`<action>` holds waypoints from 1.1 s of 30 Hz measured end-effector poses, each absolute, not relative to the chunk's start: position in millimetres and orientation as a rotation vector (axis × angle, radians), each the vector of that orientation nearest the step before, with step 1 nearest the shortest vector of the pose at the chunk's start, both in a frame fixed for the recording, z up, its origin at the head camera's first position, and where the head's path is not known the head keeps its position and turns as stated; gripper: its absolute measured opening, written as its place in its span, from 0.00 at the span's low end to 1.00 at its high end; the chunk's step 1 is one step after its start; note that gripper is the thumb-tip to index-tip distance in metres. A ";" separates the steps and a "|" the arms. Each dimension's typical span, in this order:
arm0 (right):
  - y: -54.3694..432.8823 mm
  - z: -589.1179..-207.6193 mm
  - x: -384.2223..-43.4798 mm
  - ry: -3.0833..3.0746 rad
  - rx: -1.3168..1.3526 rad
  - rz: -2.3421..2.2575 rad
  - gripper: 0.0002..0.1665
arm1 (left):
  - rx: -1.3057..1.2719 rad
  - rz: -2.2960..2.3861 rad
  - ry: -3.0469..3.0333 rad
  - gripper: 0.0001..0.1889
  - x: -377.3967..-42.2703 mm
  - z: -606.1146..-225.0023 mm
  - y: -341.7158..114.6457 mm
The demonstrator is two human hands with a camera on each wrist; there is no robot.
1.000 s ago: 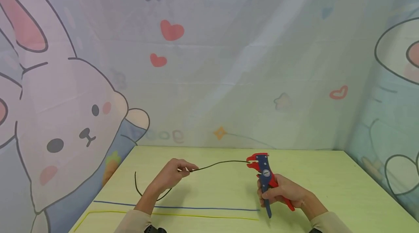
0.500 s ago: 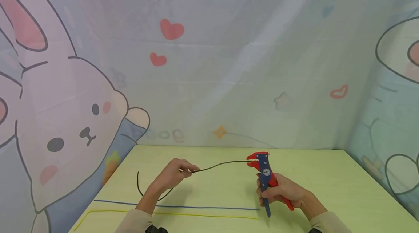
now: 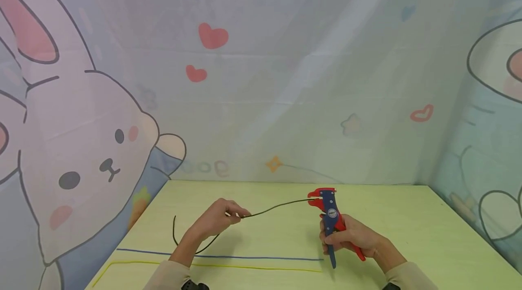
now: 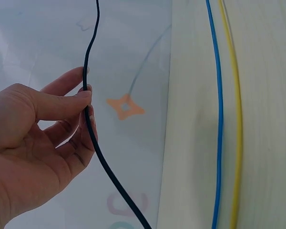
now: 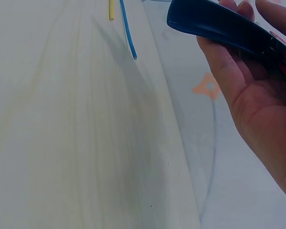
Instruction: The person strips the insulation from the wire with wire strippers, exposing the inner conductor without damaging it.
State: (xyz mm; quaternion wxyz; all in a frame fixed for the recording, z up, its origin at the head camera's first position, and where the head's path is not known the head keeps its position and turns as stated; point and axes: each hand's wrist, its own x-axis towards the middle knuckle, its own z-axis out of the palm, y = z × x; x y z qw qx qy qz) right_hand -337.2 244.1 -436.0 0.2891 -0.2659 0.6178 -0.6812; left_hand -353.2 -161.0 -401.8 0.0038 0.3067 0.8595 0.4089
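Note:
My left hand (image 3: 218,219) pinches a black wire (image 3: 277,206) between thumb and fingers, above the table. One stretch of the wire runs right to the red jaws of a blue and red wire stripper (image 3: 329,217), its end lying between them. The other stretch hangs in a curve behind the left wrist. My right hand (image 3: 352,238) grips the stripper by its handles, head up and jaws facing left. In the left wrist view thumb and fingertips meet on the black wire (image 4: 93,124). The right wrist view shows the blue handle (image 5: 214,24) across the palm; the stripper's head is out of frame.
A blue wire (image 3: 253,258) lies nearly straight across the front of the pale yellow-green table (image 3: 428,235). Nearer the front edge lies a yellow wire (image 3: 253,268), bent at its left end. Behind the table hangs a printed backdrop (image 3: 261,99) with a cartoon rabbit.
The black wire's end has gone a little further right into the stripper's jaws. My left hand has shifted slightly right with the wire; the right hand has hardly moved.

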 end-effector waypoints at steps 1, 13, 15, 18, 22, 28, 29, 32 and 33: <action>244.1 -435.9 -337.0 1.656 -0.703 -1.819 0.13 | 0.965 1.276 2.694 0.16 -353.1 -401.7 -160.9; 235.9 -436.6 -335.3 1.809 -0.673 -1.808 0.08 | 0.972 1.265 2.699 0.16 -352.7 -400.3 -161.7; 234.3 -436.6 -334.7 1.837 -0.668 -1.808 0.08 | 0.974 1.268 2.702 0.16 -352.6 -399.7 -161.8; 233.3 -436.4 -334.0 1.843 -0.668 -1.816 0.08 | 0.972 1.276 2.706 0.16 -352.6 -399.2 -161.9; 233.3 -435.8 -332.6 1.769 -0.701 -1.846 0.06 | 0.965 1.267 2.721 0.13 -351.4 -398.6 -161.2; 233.1 -435.1 -331.9 1.632 -0.839 -1.872 0.06 | 0.978 1.257 2.755 0.11 -349.4 -397.7 -157.6; 233.1 -435.3 -332.0 1.627 -0.857 -1.871 0.06 | 0.972 1.266 2.753 0.11 -349.2 -397.8 -157.1; 234.1 -436.3 -332.3 1.633 -0.882 -1.863 0.08 | 0.952 1.293 2.752 0.11 -347.9 -397.9 -155.6; 234.4 -436.8 -332.5 1.634 -0.886 -1.862 0.08 | 0.944 1.301 2.752 0.11 -347.4 -398.2 -155.4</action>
